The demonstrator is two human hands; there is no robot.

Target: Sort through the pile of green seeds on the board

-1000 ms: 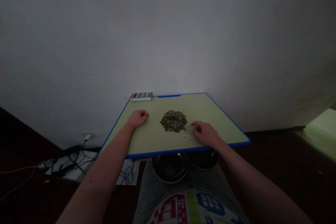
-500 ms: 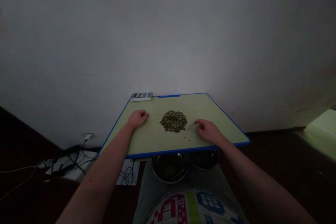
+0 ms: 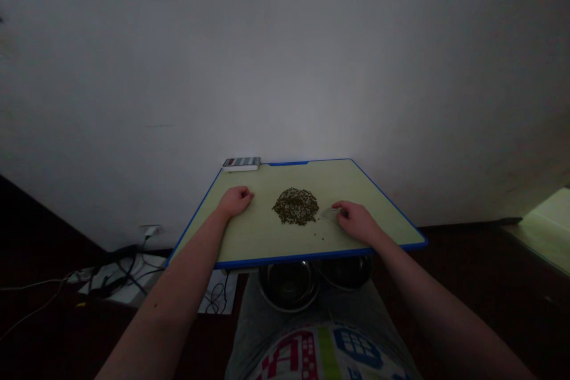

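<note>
The pile (image 3: pixel 295 206) of small, dark grains lay near the middle of the board (image 3: pixel 253 234), heaped low and roughly round. Two loose grains (image 3: pixel 323 238) sat apart from it, toward the near edge.

The right hand (image 3: pixel 356 221) was over the right half of the board, its grip narrow, thumb and forefinger closed on a thin clear piece (image 3: pixel 328 214). That piece reached left toward the pile and ended just beside it; its exact shape was too faint to tell.

The left hand (image 3: pixel 235 200) rested near the left edge, well apart from the pile, with its fingers curled in. Whether it was fully closed or held anything, I could not tell.

At the far left corner stood a white box (image 3: pixel 241 164) with a dark top. Below the near edge, two metal bowls (image 3: pixel 289 294) sat side by side on the lap, partly hidden by the board. Cords (image 3: pixel 129 276) lay on the left, beyond the left edge.
</note>
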